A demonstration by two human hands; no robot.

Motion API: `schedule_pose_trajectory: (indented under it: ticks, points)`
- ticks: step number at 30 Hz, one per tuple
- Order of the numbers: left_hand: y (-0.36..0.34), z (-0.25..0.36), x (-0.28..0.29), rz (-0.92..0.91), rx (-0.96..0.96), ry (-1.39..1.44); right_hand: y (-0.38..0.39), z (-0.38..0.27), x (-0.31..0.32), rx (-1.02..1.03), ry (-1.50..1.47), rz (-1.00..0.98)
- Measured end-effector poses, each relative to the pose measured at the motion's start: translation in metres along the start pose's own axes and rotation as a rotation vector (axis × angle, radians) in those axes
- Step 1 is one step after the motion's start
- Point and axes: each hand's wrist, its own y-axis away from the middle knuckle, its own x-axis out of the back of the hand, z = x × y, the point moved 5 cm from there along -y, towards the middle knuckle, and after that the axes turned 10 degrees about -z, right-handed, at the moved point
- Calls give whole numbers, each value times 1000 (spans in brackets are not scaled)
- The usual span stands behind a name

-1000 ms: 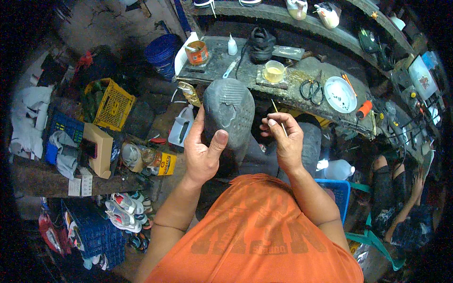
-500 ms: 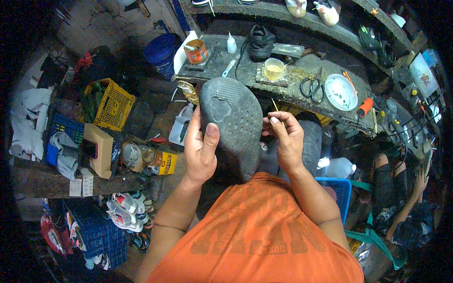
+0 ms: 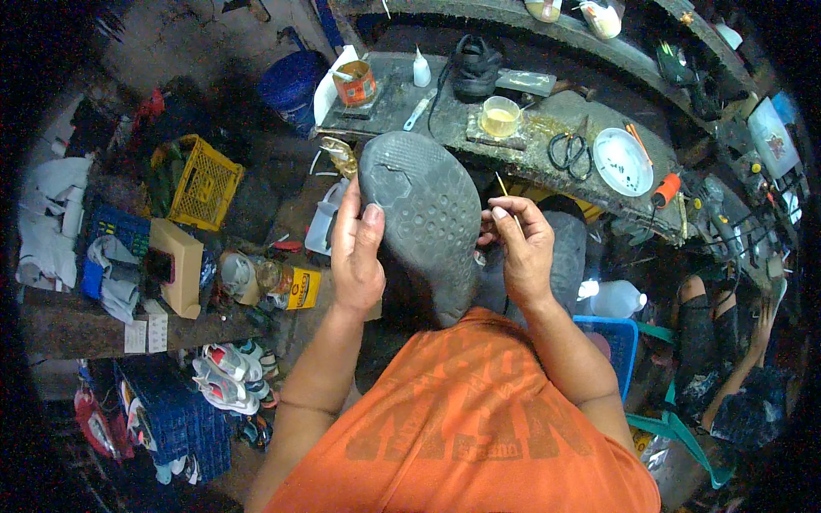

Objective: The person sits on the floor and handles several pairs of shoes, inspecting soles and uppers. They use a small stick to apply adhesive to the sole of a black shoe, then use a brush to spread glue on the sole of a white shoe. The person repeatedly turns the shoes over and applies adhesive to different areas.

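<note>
Turned more face-on than a second ago, the dark shoe sole [image 3: 428, 221] sits between both hands. The left hand [image 3: 357, 267] clasps its left edge, thumb on top; the right hand [image 3: 525, 248] pinches a thin stick [image 3: 503, 185] just beside its right edge. Toward the far end, a patch [image 3: 391, 183] looks ragged, apparently unfinished. Beyond, the near edge of the tabletop [image 3: 556, 115] limits forward room.

The shoe [image 3: 423, 218] fills the space between our left hand [image 3: 357, 261] and right hand [image 3: 523, 250], leaving hardly a gap on the right, where our stick [image 3: 502, 185] juts forward. Ahead stands the bench [image 3: 391, 92]; on it, we could reach between cup [image 3: 499, 118] and scissors [image 3: 570, 154]. Jug [image 3: 617, 299] and crate [image 3: 634, 346] crowd our right forearm's [image 3: 571, 346] outer side.
</note>
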Motion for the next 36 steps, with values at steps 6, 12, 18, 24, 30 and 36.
schedule_pose_trajectory:
  ticks: [6,12,18,24,30,36]
  points:
    - [-6,-22,10,-29,25,78,0,10,0,-33,35,-8]
    - [-6,-32,9,-69,19,52,-5,23,1,-81,54,-1]
    - [-5,-35,12,-77,13,107,-10,30,-1,-114,55,-22]
    - [-4,-30,12,-103,17,123,-15,33,-2,-117,71,-24]
    - [-4,-27,9,-105,30,10,-13,28,-2,-99,60,-20]
    - [-5,-22,5,-107,10,-58,-11,26,1,-94,58,-34]
